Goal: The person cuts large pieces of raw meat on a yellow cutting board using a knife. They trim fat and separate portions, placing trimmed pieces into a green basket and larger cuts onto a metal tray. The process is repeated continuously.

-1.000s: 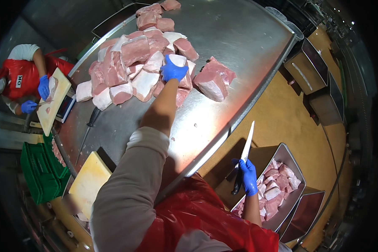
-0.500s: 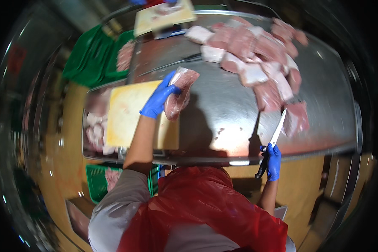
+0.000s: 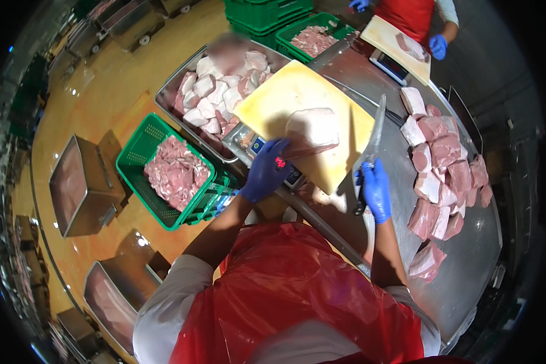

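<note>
My left hand (image 3: 266, 172), in a blue glove, is beside the near-left edge of the yellowed cutting board (image 3: 270, 91). Its fingers look apart and hold nothing; small red lit digits show at the hand. A pale slab of meat (image 3: 312, 130) lies flat on the board, just beyond these fingers. My gloved right hand (image 3: 376, 193) is closed round a knife (image 3: 376, 130), whose long blade points away from me along the board's right side. Part of a scale (image 3: 293, 177) shows beside the left hand, partly covered by it.
Meat pieces (image 3: 446, 151) crowd the right of the metal table (image 3: 382, 267). A metal bin (image 3: 164, 91) of chunks adjoins the board. Left are a green crate (image 3: 139, 182) of trimmings and metal carts (image 3: 91, 200). Across the table, a co-worker (image 3: 406, 18) stands at another board (image 3: 376, 33).
The meat slab has left my left hand and lies on the board. That hand is now lower, by the board's near edge. The view has swung left; the knife stays in my right hand.
</note>
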The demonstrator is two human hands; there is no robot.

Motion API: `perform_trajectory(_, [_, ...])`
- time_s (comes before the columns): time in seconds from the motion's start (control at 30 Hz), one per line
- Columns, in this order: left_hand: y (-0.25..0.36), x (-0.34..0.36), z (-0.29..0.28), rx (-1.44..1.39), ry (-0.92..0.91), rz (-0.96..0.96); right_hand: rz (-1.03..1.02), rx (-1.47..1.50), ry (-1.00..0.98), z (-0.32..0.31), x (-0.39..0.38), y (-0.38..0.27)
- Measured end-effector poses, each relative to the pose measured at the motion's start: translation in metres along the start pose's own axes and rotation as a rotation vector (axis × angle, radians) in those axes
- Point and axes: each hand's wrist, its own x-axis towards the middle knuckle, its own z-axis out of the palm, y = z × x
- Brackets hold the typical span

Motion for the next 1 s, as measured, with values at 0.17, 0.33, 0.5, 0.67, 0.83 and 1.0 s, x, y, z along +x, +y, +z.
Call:
perform_trajectory(0.17, [0.009, -0.019, 0.008, -0.084, 0.26, -0.099, -0.045, -0.417, -0.231, 0.074, 0.002, -0.01])
perform_trajectory(0.33, [-0.008, 0.001, 0.037, -0.061, 0.403, -0.055, -0.38, -0.692, -0.185, 0.13, 0.02, -0.053])
perform_trajectory(0.5, [-0.014, 0.002, 0.039, -0.131, 0.402, -0.068, -0.294, -0.879, -0.3, 0.128, 0.016, -0.057])
perform_trajectory(0.67, [-0.023, -0.002, 0.03, -0.138, 0.398, -0.011, -0.169, -1.155, -0.506, 0.041, -0.023, 0.001])
perform_trajectory(0.83, [-0.064, -0.001, 0.002, -0.406, 0.257, -0.503, -0.116, -1.243, -0.526, -0.019, -0.045, -0.023])
perform_trajectory(1.0, [-0.056, 0.004, 0.044, -0.665, 0.566, -0.419, -0.138, -0.922, -0.301, 0.055, -0.044, -0.045])
